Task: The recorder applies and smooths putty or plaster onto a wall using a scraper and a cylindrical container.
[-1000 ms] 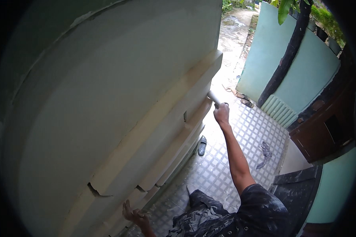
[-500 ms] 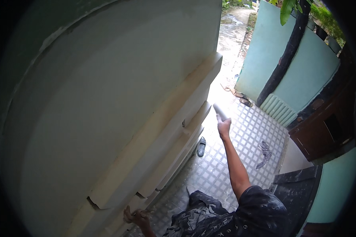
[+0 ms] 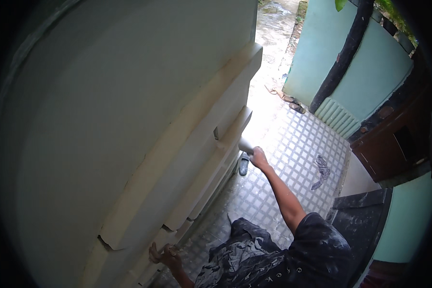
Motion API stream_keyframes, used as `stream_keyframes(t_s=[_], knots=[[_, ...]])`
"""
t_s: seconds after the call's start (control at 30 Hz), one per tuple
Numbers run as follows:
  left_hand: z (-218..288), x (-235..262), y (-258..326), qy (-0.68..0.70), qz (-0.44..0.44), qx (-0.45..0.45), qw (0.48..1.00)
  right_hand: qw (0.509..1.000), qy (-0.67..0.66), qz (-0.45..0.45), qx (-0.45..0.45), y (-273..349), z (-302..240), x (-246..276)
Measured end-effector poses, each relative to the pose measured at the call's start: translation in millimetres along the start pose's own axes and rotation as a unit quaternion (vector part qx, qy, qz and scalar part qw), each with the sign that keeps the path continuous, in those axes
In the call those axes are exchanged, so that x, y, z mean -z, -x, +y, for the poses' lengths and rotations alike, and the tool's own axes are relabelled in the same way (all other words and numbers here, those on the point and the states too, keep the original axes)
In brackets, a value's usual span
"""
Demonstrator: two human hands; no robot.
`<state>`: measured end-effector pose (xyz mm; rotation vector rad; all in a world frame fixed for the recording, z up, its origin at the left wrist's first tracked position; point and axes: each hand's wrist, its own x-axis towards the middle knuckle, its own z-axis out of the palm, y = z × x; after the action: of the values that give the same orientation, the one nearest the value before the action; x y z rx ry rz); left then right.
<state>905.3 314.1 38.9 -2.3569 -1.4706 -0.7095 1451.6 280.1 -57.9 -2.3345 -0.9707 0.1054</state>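
Two bare hands at work beside a stepped cream moulding [image 3: 189,125] on a pale wall [image 3: 120,91]. Right hand [image 3: 258,158]: just right of the moulding's far end, arm stretched out, fingers clamped on the near end of a pale, smooth object [image 3: 245,145]. That object lies just beside the moulding's lower far edge; contact cannot be told, kind unclear. Left hand [image 3: 169,257]: at the moulding's near, lower part, fingers bent and partly apart; cannot tell whether they close on anything. Moulding broken by a dark-edged crack [image 3: 108,244] near its near end and a small notch [image 3: 216,133] toward its far end. Dark slipper [image 3: 244,166] on the patterned tile floor [image 3: 278,201], right of the moulding. Crumpled cloth [image 3: 321,173] farther right of it; sandals [image 3: 294,105] right of its far end, near a dark post [image 3: 343,60].
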Motion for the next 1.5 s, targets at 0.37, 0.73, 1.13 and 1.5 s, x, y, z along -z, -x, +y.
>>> stream_keyframes(t_s=[0.37, 0.73, 1.13, 1.5], knots=[[-9, 6, 1, -0.029, -0.027, -0.031, 0.999, 0.967, 0.091, 0.077, -0.227, -26, 67, -70], [-14, -2, 0, -0.039, -0.028, -0.044, 0.998, 0.94, -0.047, 0.058, -0.333, 27, 92, -159], [-17, 2, 8, -0.046, -0.028, -0.028, 0.998, 0.996, 0.076, -0.019, -0.035, 19, 14, -72], [-4, 55, -14, 0.215, -0.078, -0.043, 0.973, 0.911, 0.051, -0.401, -0.076, 246, 20, -109]])
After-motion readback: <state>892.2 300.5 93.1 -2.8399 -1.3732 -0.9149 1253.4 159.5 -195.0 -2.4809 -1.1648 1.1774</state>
